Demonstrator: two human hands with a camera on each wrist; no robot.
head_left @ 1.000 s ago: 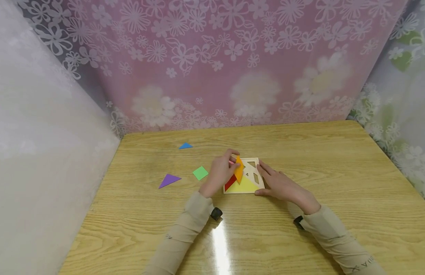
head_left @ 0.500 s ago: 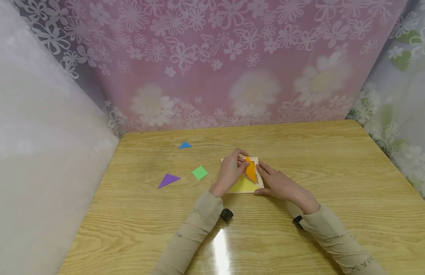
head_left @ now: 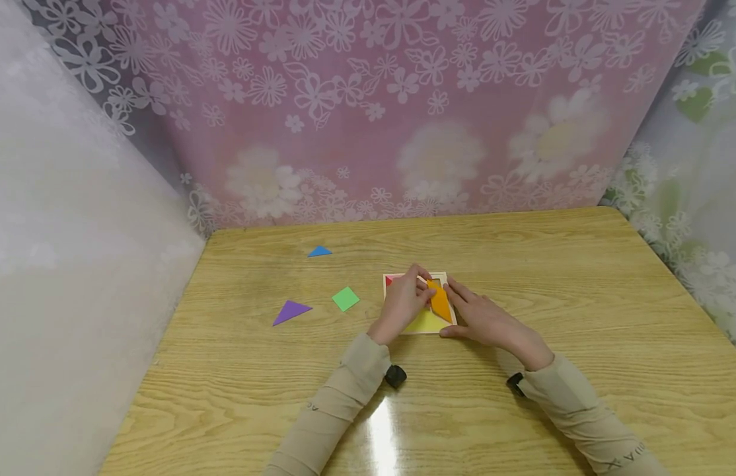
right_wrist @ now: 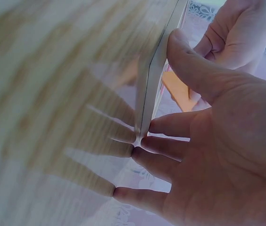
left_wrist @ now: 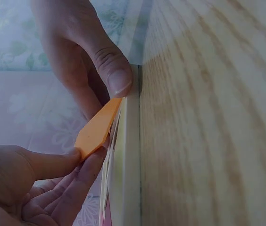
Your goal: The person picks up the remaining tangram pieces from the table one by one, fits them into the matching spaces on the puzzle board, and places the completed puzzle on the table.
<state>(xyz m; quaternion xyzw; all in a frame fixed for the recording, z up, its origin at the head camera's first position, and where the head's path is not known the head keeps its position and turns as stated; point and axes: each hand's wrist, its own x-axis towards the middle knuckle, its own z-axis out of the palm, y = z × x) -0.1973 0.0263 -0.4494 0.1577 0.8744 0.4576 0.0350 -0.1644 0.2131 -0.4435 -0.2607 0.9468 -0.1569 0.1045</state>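
One flat, slanted orange piece [head_left: 441, 304] is tilting over the right part of one wooden tray [left_wrist: 132, 165], the left hand's [head_left: 402, 301] grip pinching it! The right hand [head_left: 487, 320] is resting against the tray's right edge, its grip loose, fingers extended. One yellow piece [head_left: 426, 322] is filling the tray's near side; one purple triangle [head_left: 291, 312], one green square [head_left: 346, 299] and one blue triangle [head_left: 320, 251] are lying left of the tray. Since a second ago, the orange piece has been crossing from the tray's left part.
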